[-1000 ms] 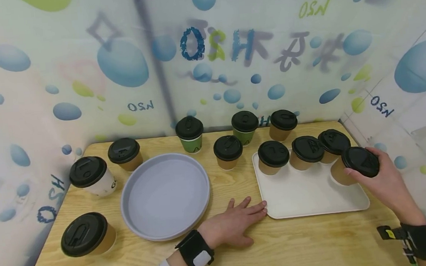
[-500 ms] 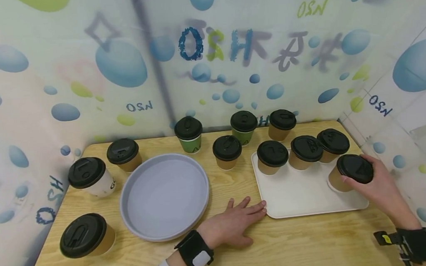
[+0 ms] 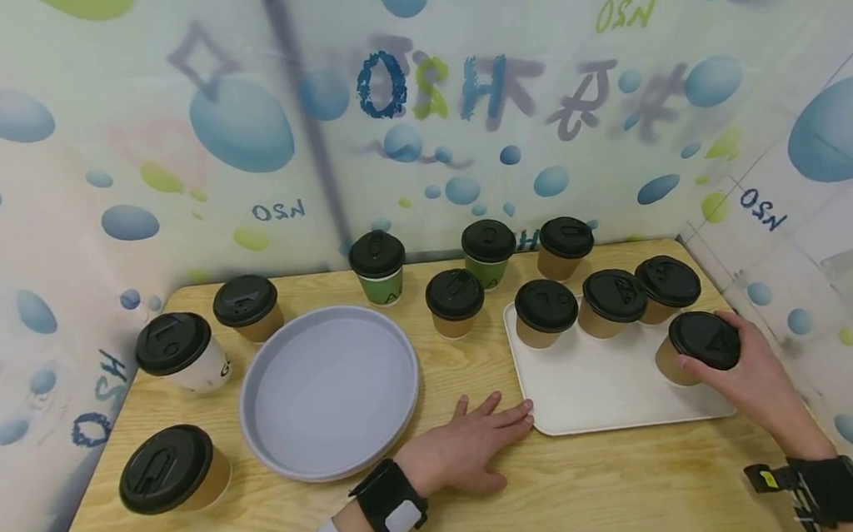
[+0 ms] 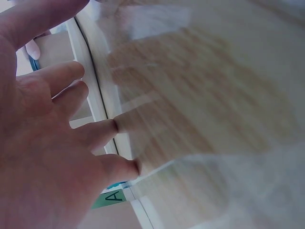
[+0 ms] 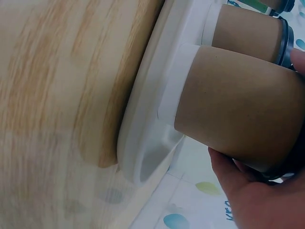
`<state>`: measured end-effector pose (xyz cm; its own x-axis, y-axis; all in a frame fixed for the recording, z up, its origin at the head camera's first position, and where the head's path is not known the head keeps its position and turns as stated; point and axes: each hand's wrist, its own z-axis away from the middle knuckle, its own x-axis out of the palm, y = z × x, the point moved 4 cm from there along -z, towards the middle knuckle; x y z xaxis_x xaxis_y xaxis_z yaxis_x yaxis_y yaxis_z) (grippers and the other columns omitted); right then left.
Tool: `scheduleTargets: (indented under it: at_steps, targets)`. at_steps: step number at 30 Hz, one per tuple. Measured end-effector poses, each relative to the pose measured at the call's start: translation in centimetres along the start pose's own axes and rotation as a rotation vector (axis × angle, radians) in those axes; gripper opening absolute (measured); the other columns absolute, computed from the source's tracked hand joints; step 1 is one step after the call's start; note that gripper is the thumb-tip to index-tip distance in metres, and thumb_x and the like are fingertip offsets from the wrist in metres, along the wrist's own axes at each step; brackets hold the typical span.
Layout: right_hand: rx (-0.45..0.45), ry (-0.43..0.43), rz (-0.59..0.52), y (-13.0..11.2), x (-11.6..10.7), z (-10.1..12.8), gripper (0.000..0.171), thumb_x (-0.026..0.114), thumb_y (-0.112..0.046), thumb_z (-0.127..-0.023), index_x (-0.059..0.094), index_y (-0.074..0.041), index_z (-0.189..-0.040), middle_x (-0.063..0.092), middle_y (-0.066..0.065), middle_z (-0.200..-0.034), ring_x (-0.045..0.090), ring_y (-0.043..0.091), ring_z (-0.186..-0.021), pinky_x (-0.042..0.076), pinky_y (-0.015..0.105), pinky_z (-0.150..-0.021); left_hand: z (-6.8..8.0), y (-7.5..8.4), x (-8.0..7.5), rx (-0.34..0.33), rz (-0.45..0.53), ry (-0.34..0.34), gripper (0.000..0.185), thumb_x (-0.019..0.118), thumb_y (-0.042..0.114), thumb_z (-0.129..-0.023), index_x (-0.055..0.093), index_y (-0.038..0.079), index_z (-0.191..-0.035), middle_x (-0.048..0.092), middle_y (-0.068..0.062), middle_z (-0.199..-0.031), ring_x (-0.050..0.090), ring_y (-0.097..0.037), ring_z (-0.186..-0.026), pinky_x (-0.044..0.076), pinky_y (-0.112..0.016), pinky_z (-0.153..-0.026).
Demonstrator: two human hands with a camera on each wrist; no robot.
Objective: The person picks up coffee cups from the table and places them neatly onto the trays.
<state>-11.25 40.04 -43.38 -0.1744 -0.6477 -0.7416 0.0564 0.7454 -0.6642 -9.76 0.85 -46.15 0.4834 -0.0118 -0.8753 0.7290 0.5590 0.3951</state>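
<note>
My right hand (image 3: 759,382) grips a brown paper coffee cup (image 3: 673,366) with a black lid, at the right end of the white tray (image 3: 602,394). In the right wrist view the cup (image 5: 238,105) has its white base down at the tray's surface, just inside the rim (image 5: 138,138). Several more brown cups stand along the tray's back, among them one cup (image 3: 539,332) at the left corner. My left hand (image 3: 467,446) lies spread on the table, its fingertips touching the tray's front left corner; its fingers (image 4: 102,133) look straight in the left wrist view.
A round grey-blue tray (image 3: 331,390) lies left of centre. Left of it stand a white cup (image 3: 201,369) and a large brown cup (image 3: 206,484). Green cups (image 3: 381,286) and brown cups line the back, near a patterned curtain (image 3: 240,189).
My right hand has moved the cup a little left and towards the front, lowering it on the tray. The left hand has stayed in place.
</note>
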Motion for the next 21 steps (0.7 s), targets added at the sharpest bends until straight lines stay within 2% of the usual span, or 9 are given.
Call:
scheduleTargets:
  at_steps: [12, 17, 21]
  targets:
    - [-0.032, 0.023, 0.006, -0.18, -0.17, -0.12, 0.106, 0.082, -0.029, -0.088, 0.015, 0.016, -0.157, 0.027, 0.049, -0.148, 0.03, 0.065, -0.134, 0.024, 0.077, -0.107, -0.03, -0.05, 0.04, -0.001, -0.01, 0.008, 0.08, 0.073, 0.031, -0.094, 0.034, 0.024, -0.164, 0.017, 0.012, -0.172, 0.018, -0.028, -0.157, 0.027, -0.065, -0.117]
    - [-0.032, 0.039, 0.022, -0.16, -0.24, 0.03, 0.114, 0.086, -0.03, -0.085, 0.011, 0.011, -0.16, 0.027, 0.047, -0.15, 0.029, 0.063, -0.135, 0.021, 0.077, -0.109, 0.02, -0.07, 0.04, -0.002, -0.001, 0.011, 0.08, 0.073, 0.031, -0.094, 0.034, 0.025, -0.164, 0.016, 0.012, -0.172, 0.018, -0.028, -0.157, 0.027, -0.065, -0.117]
    - [-0.017, 0.036, 0.012, -0.29, -0.62, 0.45, 0.111, 0.081, -0.033, -0.089, 0.008, 0.004, -0.164, 0.018, 0.042, -0.158, 0.022, 0.062, -0.142, 0.017, 0.077, -0.111, 0.03, -0.1, 0.06, 0.001, 0.006, 0.011, 0.08, 0.074, 0.031, -0.094, 0.034, 0.025, -0.164, 0.016, 0.012, -0.172, 0.017, -0.028, -0.157, 0.026, -0.065, -0.117]
